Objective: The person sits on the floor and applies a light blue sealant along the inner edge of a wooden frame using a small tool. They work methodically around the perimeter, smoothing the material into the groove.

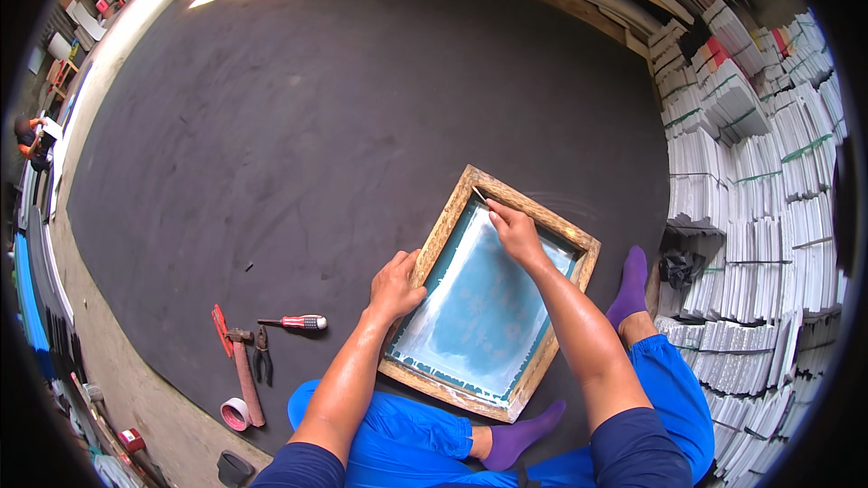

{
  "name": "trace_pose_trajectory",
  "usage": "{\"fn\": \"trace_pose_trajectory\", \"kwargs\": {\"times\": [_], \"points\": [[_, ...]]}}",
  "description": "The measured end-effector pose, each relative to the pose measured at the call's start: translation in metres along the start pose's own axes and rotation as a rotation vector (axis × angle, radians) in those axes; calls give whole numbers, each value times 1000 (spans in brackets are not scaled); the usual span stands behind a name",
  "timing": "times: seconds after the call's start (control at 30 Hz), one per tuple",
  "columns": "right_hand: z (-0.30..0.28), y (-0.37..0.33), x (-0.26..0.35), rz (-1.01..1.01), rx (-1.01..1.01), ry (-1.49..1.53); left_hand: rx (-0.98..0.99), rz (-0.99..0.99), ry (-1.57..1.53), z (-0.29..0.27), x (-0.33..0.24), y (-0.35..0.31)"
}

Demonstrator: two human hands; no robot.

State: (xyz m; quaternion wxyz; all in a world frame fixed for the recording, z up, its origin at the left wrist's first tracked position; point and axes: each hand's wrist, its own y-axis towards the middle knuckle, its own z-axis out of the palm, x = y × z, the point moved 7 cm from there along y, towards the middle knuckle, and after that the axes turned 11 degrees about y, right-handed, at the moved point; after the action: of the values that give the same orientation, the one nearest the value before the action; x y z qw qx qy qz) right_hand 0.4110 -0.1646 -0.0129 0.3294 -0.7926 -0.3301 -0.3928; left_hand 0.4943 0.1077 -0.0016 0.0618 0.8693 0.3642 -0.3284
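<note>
Setting: a person in blue trousers and purple socks sits on a large dark floor mat (362, 126), seen from above.
Landmark: a wooden-framed printing screen (493, 294) with a pale blue-green mesh lies flat on the mat in front of the person's knees; its long axis runs from near-left to far-right.
Left hand: the left hand (395, 285) rests on the frame's left rail, fingers curled over the wood, steadying it.
Right hand: the right hand (515, 230) is closed around a thin pointed tool (479, 192), fingers pinched tight, over the frame's far corner.
Key relation: the tool tip meets the inner far corner of the frame, just beyond the right hand, which is the nearer hand to it.
Left of the frame: a red-handled screwdriver (294, 323), pliers (262, 355), a hammer (244, 375) and a tape roll (236, 413), well apart from it.
Right of the frame: stacks of white bundled sheets (759, 172).
</note>
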Motion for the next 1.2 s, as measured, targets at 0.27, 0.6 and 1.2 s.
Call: {"fn": "trace_pose_trajectory", "kwargs": {"times": [0.27, 0.6, 1.2], "points": [[-11, 4, -10, -302, -102, 19, 15, 16, 5, 6, -6, 4], [-13, -6, 10, -260, -186, -310, 30, -2, -3, 4, -1, 4], [-23, 10, 80, -73, -75, -398, 33, -28, 11, 2, 4, -1]]}}
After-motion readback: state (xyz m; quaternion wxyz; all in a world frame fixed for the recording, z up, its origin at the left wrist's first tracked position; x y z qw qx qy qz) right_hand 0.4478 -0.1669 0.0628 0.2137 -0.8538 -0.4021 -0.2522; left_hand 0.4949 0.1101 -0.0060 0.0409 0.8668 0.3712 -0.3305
